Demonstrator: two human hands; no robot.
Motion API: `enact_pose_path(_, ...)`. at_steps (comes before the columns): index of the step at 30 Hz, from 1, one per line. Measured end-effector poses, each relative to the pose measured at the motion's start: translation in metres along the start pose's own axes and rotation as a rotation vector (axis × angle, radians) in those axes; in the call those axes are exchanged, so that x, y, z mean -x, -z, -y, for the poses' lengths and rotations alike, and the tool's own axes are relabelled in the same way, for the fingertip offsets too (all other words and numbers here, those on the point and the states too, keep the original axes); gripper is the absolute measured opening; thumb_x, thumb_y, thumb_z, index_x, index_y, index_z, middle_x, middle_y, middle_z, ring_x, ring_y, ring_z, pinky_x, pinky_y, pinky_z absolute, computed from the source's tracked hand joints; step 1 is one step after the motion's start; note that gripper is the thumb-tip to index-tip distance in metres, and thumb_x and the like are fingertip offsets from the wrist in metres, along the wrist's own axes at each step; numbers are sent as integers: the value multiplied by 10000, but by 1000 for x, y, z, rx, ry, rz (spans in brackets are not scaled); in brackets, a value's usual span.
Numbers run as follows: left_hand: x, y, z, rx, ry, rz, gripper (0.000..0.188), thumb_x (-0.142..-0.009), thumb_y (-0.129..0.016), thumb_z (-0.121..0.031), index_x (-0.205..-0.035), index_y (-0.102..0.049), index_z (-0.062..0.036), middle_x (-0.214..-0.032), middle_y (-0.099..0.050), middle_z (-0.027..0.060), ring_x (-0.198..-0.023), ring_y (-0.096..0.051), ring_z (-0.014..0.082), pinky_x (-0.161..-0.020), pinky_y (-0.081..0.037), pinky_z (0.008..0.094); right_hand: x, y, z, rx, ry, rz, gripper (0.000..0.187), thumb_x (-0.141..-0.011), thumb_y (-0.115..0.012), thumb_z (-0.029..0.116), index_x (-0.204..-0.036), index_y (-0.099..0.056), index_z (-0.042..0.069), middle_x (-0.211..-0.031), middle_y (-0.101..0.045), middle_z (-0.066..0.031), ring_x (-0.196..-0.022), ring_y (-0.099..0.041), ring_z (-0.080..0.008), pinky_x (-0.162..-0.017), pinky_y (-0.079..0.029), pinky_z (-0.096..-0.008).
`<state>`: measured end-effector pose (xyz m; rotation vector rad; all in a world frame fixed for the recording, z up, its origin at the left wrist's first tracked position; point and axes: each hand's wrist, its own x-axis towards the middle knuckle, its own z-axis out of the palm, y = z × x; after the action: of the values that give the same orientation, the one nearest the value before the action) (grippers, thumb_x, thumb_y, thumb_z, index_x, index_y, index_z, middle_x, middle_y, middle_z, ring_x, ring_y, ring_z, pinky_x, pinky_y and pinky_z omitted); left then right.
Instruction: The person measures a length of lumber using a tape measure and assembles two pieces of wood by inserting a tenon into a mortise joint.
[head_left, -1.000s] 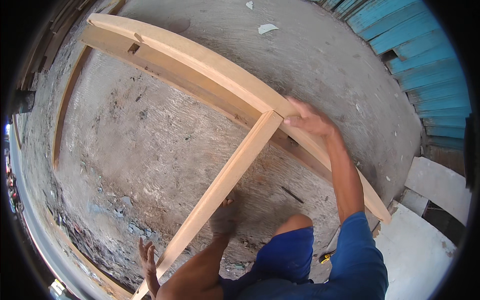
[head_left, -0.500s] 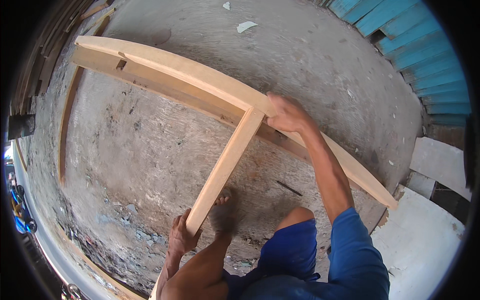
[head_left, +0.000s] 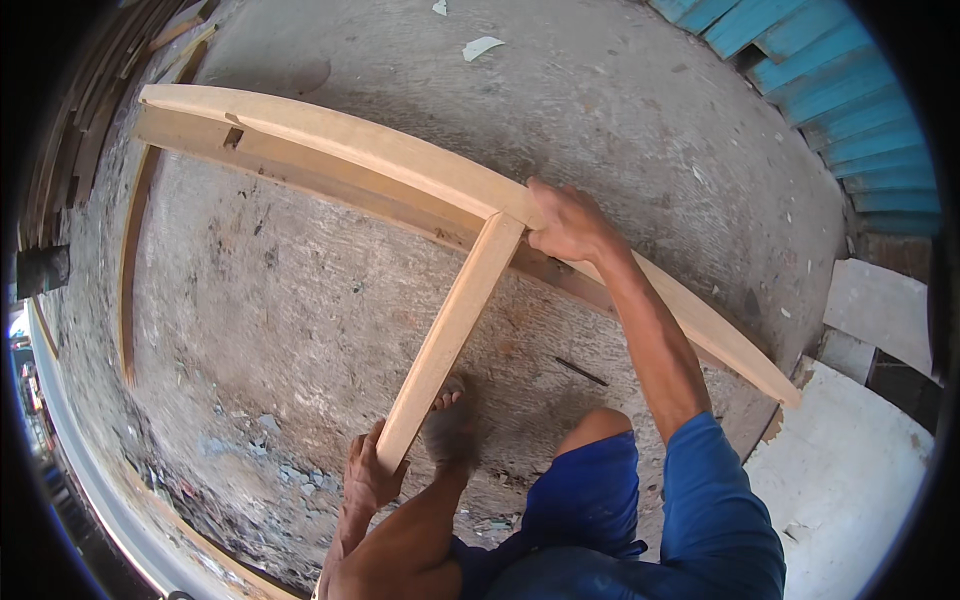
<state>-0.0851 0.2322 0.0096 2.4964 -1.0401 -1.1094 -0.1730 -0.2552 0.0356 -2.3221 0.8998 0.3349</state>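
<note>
A long, pale wooden beam with tapered ends runs across the view, from far left to near right. A shorter wooden crosspiece meets it near its middle and slants back toward me. Closed round the beam beside that joint is my right hand; the crosspiece's end touches it. My left hand grips the near end of the crosspiece, its fingers partly hidden under the wood. Just below and behind the beam lies a second, darker plank with a square hole near its left end.
A thin dark stick lies on the rough concrete floor by my feet. Another wooden strip lies at left, near stacked boards. Blue planks stand at far right, white panels near right. Paint flakes litter the ground.
The view has turned slightly, shifting floor and wood together. Both hands keep their hold on the beam and crosspiece, with no clear movement of the wood.
</note>
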Motion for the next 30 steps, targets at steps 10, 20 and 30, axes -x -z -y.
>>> enact_pose_path(10,-8,7,-10,-36,-38,8,956,-748,-823,-186,-1518,-292,8,-1235,-563,261,-1170,-534,454,-1020,-441,511,-1,1,-1,-53,4,78,745,-784,-698,197,-1432,-447,-72,-1274,-598,-338,-1232,-585,-425,-1019,-479,-450)
enact_pose_path(20,-128,37,-117,-72,-690,-177,953,-818,-726,-123,-1592,-173,-67,-1403,-431,316,-1162,-515,529,-1006,-449,550,29,-7,-29,-48,-12,-57,706,-885,-636,379,-1458,-433,20,-1345,-603,-229,-1265,-554,-409,-1099,-401,-483)
enact_pose_path(30,-215,42,-203,-56,-712,-272,930,-795,-612,-12,-1610,-181,-131,-1173,-528,349,-963,-620,540,-802,-556,565,40,-21,-6,66,-133,-152,607,-890,-611,267,-1430,-441,49,-1321,-592,-241,-1204,-578,-416,-1065,-405,-524)
